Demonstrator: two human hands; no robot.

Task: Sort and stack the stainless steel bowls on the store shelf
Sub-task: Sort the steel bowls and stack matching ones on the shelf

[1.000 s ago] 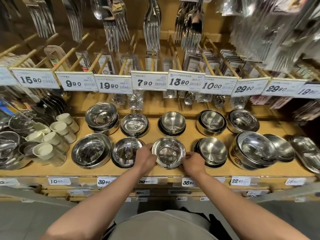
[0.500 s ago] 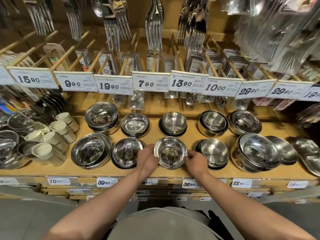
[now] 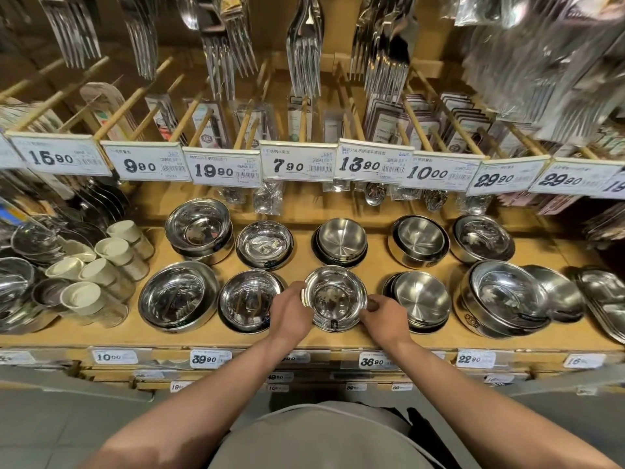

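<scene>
Two rows of stainless steel bowls stand on a wooden shelf [image 3: 297, 336]. In the front row's middle sits a shiny small bowl [image 3: 334, 297]. My left hand [image 3: 291, 313] grips its left rim and my right hand [image 3: 384, 316] grips its right rim. To its left stands another shiny bowl stack [image 3: 248, 299], and further left a larger bowl [image 3: 177, 296]. To its right is a matte bowl stack [image 3: 421, 299], then a big shiny stack [image 3: 507, 296]. The back row holds several stacks, among them a matte bowl stack [image 3: 341, 240].
White cups [image 3: 101, 275] lie on their sides at the left, with steel trays beyond them. A shallow dish [image 3: 554, 292] and divided trays [image 3: 605, 302] sit at the right. Price tags [image 3: 297, 164] and hanging forks [image 3: 304, 45] overhang the shelf.
Both hands have stayed on the middle front bowl's rim. My right hand has shifted slightly up along the bowl's right side. The other bowls have not moved.
</scene>
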